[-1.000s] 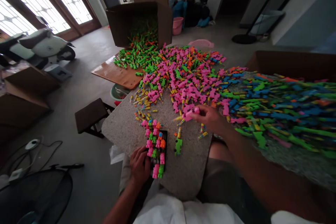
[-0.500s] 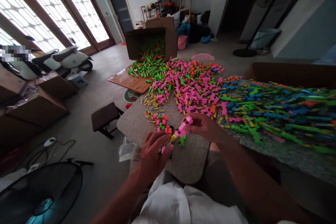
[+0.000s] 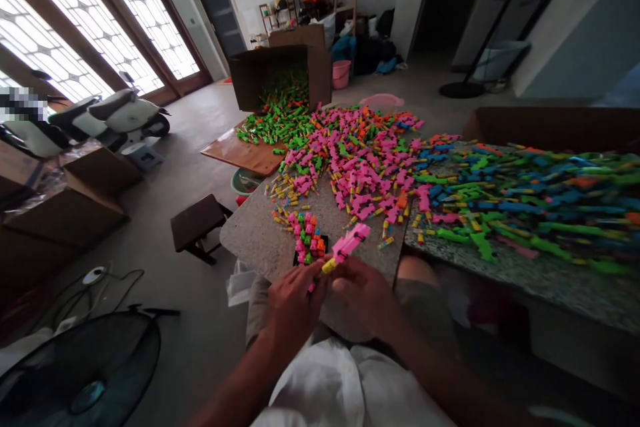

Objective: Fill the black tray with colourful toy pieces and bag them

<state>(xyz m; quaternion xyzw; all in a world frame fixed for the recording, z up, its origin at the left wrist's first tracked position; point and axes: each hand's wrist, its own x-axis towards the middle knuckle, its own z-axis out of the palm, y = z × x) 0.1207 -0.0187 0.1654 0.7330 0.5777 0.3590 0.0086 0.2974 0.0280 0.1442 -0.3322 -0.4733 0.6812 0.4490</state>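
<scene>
Over the near part of the stone table (image 3: pixel 250 230), my left hand (image 3: pixel 296 297) has its fingers closed on the yellow end of a pink toy (image 3: pixel 351 240). My right hand (image 3: pixel 363 290) is close beside it, fingers curled just below the pink body; whether they grip it is hard to tell. The toy tilts up to the right. Just beyond my hands, small pink, green and orange pieces (image 3: pixel 309 237) stand packed in a black tray, partly hidden by my left hand. A large pile of pink toys (image 3: pixel 367 173) spreads behind.
Blue and green toys (image 3: pixel 540 200) cover the right-hand slab. An open cardboard box (image 3: pixel 320 77) spills green toys onto a wooden board (image 3: pixel 240 150). A dark stool (image 3: pixel 200 220) and a fan (image 3: pixel 85 373) stand at left. Scooters and boxes are farther left.
My right hand has moved down and left from the toy's far end to beside my left hand. The green toy near my hands no longer shows. The view has shifted slightly.
</scene>
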